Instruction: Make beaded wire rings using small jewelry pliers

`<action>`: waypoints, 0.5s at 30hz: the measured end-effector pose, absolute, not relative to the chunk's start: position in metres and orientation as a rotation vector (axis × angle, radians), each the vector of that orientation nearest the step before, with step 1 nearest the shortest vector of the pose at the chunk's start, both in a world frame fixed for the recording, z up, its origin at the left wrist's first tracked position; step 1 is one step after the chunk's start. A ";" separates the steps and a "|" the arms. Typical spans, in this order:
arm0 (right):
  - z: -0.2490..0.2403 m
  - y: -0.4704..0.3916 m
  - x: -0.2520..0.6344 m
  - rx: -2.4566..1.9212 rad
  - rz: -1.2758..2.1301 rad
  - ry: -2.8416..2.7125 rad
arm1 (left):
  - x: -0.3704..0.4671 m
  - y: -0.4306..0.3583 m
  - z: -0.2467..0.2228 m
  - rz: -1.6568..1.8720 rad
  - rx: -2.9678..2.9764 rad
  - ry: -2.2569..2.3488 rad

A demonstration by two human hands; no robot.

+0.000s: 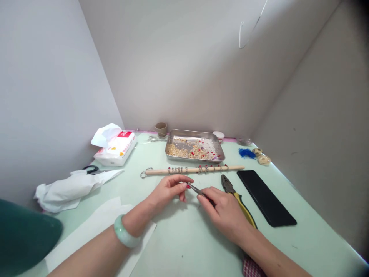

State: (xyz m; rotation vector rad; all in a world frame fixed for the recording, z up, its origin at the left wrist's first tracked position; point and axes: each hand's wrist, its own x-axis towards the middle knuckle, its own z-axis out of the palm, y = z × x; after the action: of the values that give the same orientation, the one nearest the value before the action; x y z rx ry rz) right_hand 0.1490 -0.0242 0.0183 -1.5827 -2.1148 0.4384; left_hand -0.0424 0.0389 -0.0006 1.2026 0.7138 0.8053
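Between the thumb and index finger of my left hand (168,191) is a small red-beaded piece (188,186), partly hidden by the fingertips. My right hand (227,212) is closed around slim-nosed pliers (198,191), whose jaw tips meet the piece; their handles are mostly covered by the palm. Just beyond both hands lies a wooden stick (161,172) carrying several small rings, some with red beads. Larger combination pliers (228,184) with yellow and black handles rest beside my right hand, partly behind it.
A metal tray (195,158) of gold, red and clear bits stands at the back, near a brown cup (161,129). A tissue pack (117,148) and wrapped scissors (91,169) lie left. To the right are a black slab (266,198) and blue threads (246,153).
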 end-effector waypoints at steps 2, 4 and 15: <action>0.020 -0.024 0.149 -1.510 0.629 -2.056 | -0.041 0.039 -0.001 0.807 1.106 0.677; 0.022 -0.023 0.149 -1.452 0.812 -1.985 | -0.040 0.039 0.000 0.809 1.017 0.630; 0.025 -0.024 0.147 -1.465 0.738 -1.872 | -0.038 0.038 -0.002 0.902 0.797 0.565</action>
State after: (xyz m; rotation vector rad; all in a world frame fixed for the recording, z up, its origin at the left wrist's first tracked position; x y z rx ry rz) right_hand 0.1475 -0.0245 0.0247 -1.4649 -1.8725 0.7383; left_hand -0.0384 0.0376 -0.0019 0.7966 0.5646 0.9023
